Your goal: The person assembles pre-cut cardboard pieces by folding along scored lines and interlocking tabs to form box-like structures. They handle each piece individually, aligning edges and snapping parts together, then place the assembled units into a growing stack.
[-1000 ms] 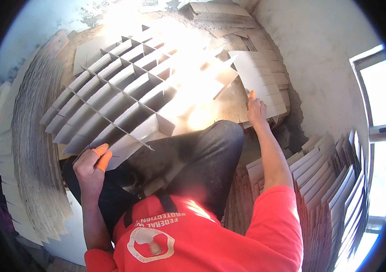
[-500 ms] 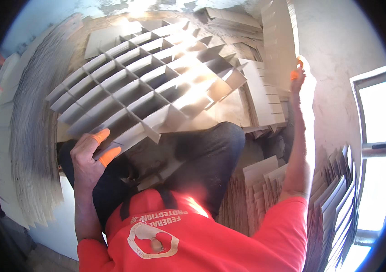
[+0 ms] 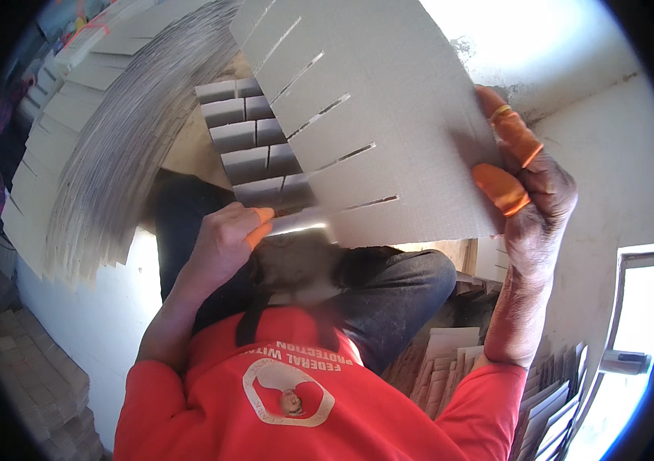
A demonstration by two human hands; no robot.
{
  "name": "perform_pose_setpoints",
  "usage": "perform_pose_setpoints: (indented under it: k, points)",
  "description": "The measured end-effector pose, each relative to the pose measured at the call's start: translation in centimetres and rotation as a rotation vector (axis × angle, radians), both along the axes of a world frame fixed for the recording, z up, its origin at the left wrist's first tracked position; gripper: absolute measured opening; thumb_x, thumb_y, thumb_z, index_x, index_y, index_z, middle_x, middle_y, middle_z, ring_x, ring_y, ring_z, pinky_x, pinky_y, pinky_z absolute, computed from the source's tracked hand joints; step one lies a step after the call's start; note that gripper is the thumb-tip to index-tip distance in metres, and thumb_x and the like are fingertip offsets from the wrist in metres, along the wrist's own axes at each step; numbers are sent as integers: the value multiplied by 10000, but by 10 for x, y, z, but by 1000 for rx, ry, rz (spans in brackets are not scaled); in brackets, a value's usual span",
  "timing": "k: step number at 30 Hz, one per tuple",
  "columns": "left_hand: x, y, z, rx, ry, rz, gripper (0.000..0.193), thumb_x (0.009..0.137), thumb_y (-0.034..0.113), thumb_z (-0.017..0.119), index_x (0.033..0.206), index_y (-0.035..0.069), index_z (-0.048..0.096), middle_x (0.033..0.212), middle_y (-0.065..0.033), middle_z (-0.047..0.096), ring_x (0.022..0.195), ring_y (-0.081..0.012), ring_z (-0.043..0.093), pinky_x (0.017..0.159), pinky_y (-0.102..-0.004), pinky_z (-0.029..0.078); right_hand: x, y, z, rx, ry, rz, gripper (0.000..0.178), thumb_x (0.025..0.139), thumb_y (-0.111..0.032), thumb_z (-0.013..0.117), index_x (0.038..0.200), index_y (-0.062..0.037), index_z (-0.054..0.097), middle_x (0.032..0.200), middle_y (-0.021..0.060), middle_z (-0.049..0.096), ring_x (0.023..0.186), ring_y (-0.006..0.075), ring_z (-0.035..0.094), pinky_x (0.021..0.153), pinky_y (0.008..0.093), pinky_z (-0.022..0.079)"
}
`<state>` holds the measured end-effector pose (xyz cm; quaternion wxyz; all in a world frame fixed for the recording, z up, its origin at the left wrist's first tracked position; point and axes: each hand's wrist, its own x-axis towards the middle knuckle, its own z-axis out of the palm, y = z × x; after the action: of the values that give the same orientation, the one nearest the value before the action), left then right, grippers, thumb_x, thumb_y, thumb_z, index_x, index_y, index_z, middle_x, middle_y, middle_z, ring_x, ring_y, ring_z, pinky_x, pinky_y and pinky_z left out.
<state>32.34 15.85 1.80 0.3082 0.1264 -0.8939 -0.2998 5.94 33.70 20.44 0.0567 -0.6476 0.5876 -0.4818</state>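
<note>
A large grey cardboard sheet [image 3: 396,115] with a row of slots along its left edge stands tilted across the middle. My right hand [image 3: 538,184] grips that sheet by its right edge, orange covers on the thumb and a finger. Behind and left of it shows part of a cardboard divider grid [image 3: 244,166] of crossed strips; the sheet hides the rest. My left hand [image 3: 223,240], also with orange finger covers, is closed on the grid's near edge, just above my lap. Whether the sheet touches the grid cannot be made out.
A tall, curved stack of cardboard strips [image 3: 123,127] rises on the left. More cardboard stacks stand at the lower left [image 3: 31,376] and lower right [image 3: 438,357]. A wall [image 3: 596,138] and a bright window [image 3: 634,307] are on the right.
My right hand has brought the sheet from the far right in over the grid, toward me. My left hand keeps hold of the grid's near edge. The view has shifted.
</note>
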Motion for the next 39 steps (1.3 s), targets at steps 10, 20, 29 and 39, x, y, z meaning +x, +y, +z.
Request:
perform_pose_setpoints:
  k: [10, 20, 29, 39]
  points:
    - [-2, 1, -9, 28, 68, -12, 216, 761, -27, 743, 972, -41, 697, 795, -131, 654, 707, -255, 610, 608, -353, 496, 31, -24, -7, 200, -13, -83, 489, 848, 145, 562, 1326, 40, 566, 1387, 212, 549, 1218, 251, 590, 999, 356, 498]
    - [-3, 0, -5, 40, 86, -10, 197, 769, -20, 738, 962, -36, 700, 772, -134, 642, 688, -267, 606, 606, -375, 497, 52, -44, -13, 334, 19, -188, 518, 809, 162, 567, 1316, 57, 569, 1366, 177, 583, 1126, 126, 608, 909, 252, 499]
    - [-8, -1, -13, 69, 79, -6, 194, 770, -10, 740, 959, -33, 702, 783, -150, 658, 724, -283, 637, 636, -369, 516, 44, -56, -19, 383, 67, -137, 402, 773, 186, 578, 1167, 113, 610, 1378, 212, 564, 1171, 160, 589, 908, 260, 492]
    - [-14, -2, -13, 96, 114, -5, 117, 796, 15, 708, 905, -3, 670, 793, -144, 671, 720, -310, 625, 632, -408, 506, 52, -78, -62, 446, 195, -60, 281, 796, 165, 585, 1072, 113, 591, 1350, 230, 567, 975, 128, 656, 766, 259, 517]
